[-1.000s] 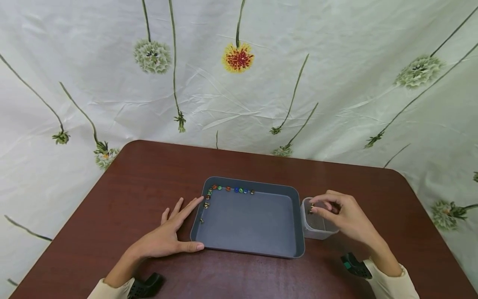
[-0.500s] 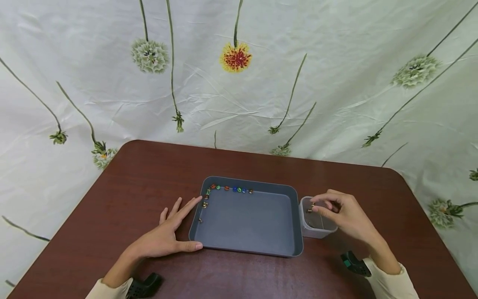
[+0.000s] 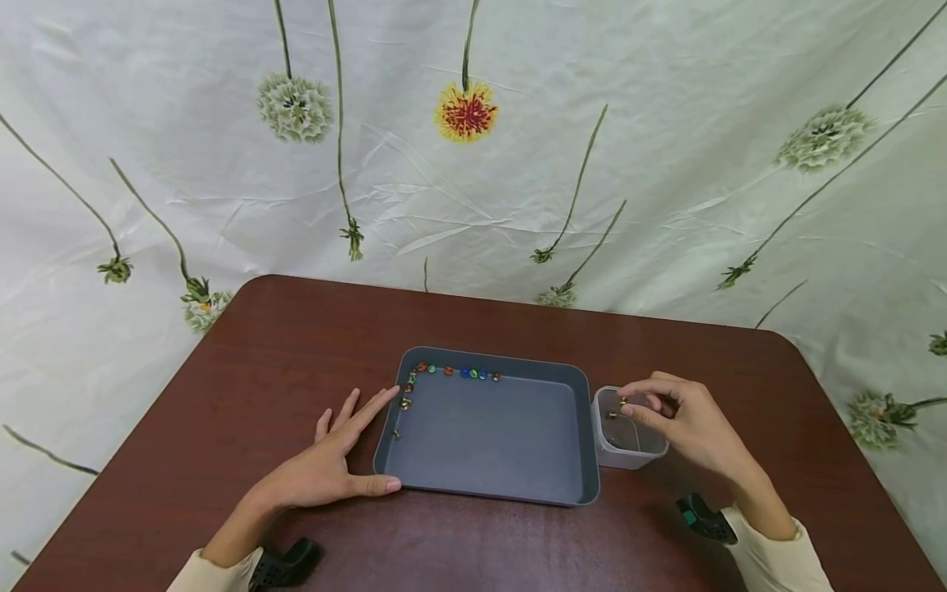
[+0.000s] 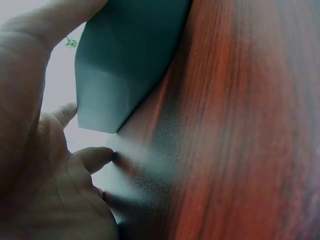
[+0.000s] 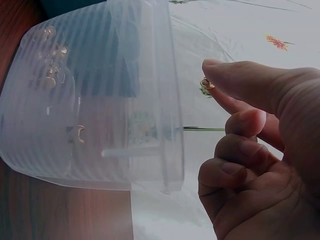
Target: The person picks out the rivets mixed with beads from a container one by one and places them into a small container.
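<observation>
In the head view my left hand [image 3: 325,469] lies at the left end of a dark grey tray [image 3: 488,493], fingers straight and spread. Its index finger touches the left rim and its thumb the front left corner. Above a clear plastic box [image 3: 625,456] at the tray's right side, my right hand [image 3: 691,419] pinches a small gold-coloured metal stud [image 5: 207,84] between thumb and index finger. The other fingers are curled inward. Several more gold-coloured studs [image 5: 50,80] show through the box wall in the right wrist view.
Coloured beads or marbles [image 3: 473,373] line the tray's back edge, and gold-coloured pieces [image 3: 405,404] lie along its left side. All stand on a dark red-brown table [image 3: 333,321]. A white flowered cloth [image 3: 666,164] hangs behind it.
My right hand has shifted slightly up and right over the box, and the pinched stud stands farther from another in the box. The left hand keeps its place on the tray.
</observation>
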Demonstrator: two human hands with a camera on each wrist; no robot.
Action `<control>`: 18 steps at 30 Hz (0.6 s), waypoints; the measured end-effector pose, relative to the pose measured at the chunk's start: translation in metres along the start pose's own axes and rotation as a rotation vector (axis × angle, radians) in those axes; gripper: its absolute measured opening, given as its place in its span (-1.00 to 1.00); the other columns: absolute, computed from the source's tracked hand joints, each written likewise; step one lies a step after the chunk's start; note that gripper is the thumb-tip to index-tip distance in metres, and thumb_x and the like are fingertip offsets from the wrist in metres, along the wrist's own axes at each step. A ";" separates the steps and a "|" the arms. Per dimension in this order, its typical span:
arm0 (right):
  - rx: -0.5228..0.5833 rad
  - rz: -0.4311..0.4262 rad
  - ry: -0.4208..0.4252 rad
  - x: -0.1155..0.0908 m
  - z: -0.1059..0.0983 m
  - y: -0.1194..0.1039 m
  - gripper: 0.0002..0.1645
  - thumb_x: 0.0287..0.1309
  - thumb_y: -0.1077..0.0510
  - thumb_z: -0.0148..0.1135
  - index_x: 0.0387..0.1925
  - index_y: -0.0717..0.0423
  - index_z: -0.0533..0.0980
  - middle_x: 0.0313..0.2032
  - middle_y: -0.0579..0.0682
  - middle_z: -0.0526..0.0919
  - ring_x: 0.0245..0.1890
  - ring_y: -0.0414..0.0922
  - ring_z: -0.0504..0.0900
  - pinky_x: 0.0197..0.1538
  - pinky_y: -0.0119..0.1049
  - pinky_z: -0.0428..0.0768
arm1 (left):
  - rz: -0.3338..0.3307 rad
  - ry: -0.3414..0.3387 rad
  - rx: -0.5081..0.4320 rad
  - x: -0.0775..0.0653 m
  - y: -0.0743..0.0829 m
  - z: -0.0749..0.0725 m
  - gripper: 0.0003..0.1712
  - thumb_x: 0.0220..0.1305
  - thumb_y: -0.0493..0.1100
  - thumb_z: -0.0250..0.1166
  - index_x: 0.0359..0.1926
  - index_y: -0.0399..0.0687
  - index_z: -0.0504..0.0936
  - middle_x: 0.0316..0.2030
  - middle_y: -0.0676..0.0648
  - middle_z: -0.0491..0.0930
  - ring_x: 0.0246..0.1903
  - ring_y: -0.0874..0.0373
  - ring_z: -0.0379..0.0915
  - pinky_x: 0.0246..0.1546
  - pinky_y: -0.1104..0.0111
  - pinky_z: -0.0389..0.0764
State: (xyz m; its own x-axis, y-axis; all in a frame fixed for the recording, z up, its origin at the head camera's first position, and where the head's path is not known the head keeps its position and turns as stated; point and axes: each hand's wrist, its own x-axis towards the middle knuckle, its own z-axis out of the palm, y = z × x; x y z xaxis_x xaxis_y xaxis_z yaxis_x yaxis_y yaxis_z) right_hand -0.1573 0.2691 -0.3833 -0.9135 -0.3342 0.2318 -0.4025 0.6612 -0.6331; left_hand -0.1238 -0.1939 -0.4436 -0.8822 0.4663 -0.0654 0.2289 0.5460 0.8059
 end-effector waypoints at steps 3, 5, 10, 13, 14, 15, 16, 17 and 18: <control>-0.006 0.004 0.009 0.000 -0.001 -0.001 -0.84 0.02 0.10 0.38 -0.28 -0.10 0.66 -0.57 -0.19 0.26 -0.57 -0.33 0.23 -0.55 -0.44 0.27 | 0.000 0.000 0.003 0.000 0.000 0.000 0.20 -0.06 0.17 0.45 0.47 0.38 -0.16 0.48 -0.06 -0.19 0.43 -0.23 -0.68 0.20 -0.28 -0.59; -0.007 0.002 0.014 0.000 -0.001 -0.002 -0.84 0.03 0.09 0.38 -0.28 -0.11 0.65 -0.57 -0.19 0.26 -0.57 -0.33 0.23 -0.55 -0.44 0.27 | -0.001 -0.001 -0.001 0.000 0.000 0.000 0.21 -0.06 0.16 0.45 0.47 0.38 -0.16 0.48 -0.06 -0.19 0.43 -0.23 -0.68 0.20 -0.28 -0.60; -0.001 0.001 0.024 0.000 -0.003 -0.002 -0.82 0.03 0.09 0.37 -0.25 -0.08 0.65 -0.57 -0.15 0.25 -0.58 -0.31 0.22 -0.56 -0.43 0.25 | 0.000 -0.001 0.000 0.000 0.001 0.000 0.21 -0.06 0.17 0.45 0.47 0.37 -0.16 0.48 -0.05 -0.19 0.43 -0.23 -0.67 0.20 -0.28 -0.59; -0.002 0.002 0.023 -0.001 -0.003 -0.002 -0.81 0.03 0.09 0.38 -0.24 -0.11 0.64 -0.57 -0.14 0.25 -0.58 -0.31 0.21 -0.55 -0.43 0.25 | -0.003 -0.001 0.000 0.000 0.001 0.000 0.21 -0.06 0.17 0.45 0.47 0.37 -0.16 0.48 -0.06 -0.19 0.43 -0.22 -0.67 0.20 -0.28 -0.59; -0.005 0.002 0.023 -0.001 -0.003 -0.002 -0.81 0.03 0.09 0.38 -0.24 -0.15 0.64 -0.57 -0.15 0.25 -0.58 -0.32 0.21 -0.56 -0.43 0.25 | -0.003 0.000 0.000 0.000 0.001 0.000 0.21 -0.06 0.17 0.45 0.47 0.37 -0.15 0.48 -0.06 -0.18 0.43 -0.23 -0.67 0.19 -0.28 -0.59; -0.004 0.004 0.022 -0.001 -0.002 -0.002 -0.81 0.03 0.08 0.38 -0.25 -0.18 0.63 -0.57 -0.16 0.25 -0.58 -0.32 0.21 -0.55 -0.43 0.25 | -0.003 0.000 0.001 0.000 0.001 0.000 0.21 -0.06 0.17 0.45 0.47 0.37 -0.15 0.48 -0.06 -0.18 0.43 -0.23 -0.67 0.19 -0.28 -0.59; -0.004 0.003 0.022 0.000 -0.002 -0.002 -0.81 0.03 0.08 0.37 -0.25 -0.21 0.63 -0.57 -0.17 0.24 -0.58 -0.33 0.21 -0.55 -0.43 0.26 | -0.002 -0.001 0.000 0.000 0.001 0.000 0.21 -0.06 0.17 0.45 0.47 0.37 -0.15 0.48 -0.06 -0.18 0.43 -0.23 -0.67 0.19 -0.29 -0.59; -0.005 0.004 0.022 0.000 -0.002 -0.002 -0.80 0.03 0.07 0.37 -0.26 -0.25 0.62 -0.57 -0.18 0.25 -0.58 -0.33 0.22 -0.55 -0.43 0.27 | -0.001 0.000 0.001 0.000 0.000 0.000 0.21 -0.06 0.17 0.45 0.47 0.37 -0.15 0.48 -0.06 -0.18 0.43 -0.23 -0.67 0.19 -0.29 -0.59; -0.003 0.005 0.021 0.000 -0.002 -0.002 -0.80 0.04 0.07 0.37 -0.26 -0.27 0.61 -0.57 -0.19 0.25 -0.58 -0.34 0.22 -0.55 -0.43 0.27 | 0.002 0.000 0.002 0.000 0.000 0.000 0.21 -0.06 0.17 0.45 0.47 0.37 -0.15 0.48 -0.06 -0.18 0.43 -0.23 -0.67 0.19 -0.29 -0.59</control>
State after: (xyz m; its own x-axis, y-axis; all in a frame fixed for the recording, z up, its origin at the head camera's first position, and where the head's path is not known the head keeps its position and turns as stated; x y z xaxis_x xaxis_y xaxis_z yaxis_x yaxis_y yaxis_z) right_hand -0.1566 0.2694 -0.3809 -0.9166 -0.3169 0.2436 -0.3978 0.6647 -0.6324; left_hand -0.1241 -0.1937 -0.4434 -0.8817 0.4675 -0.0641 0.2312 0.5464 0.8050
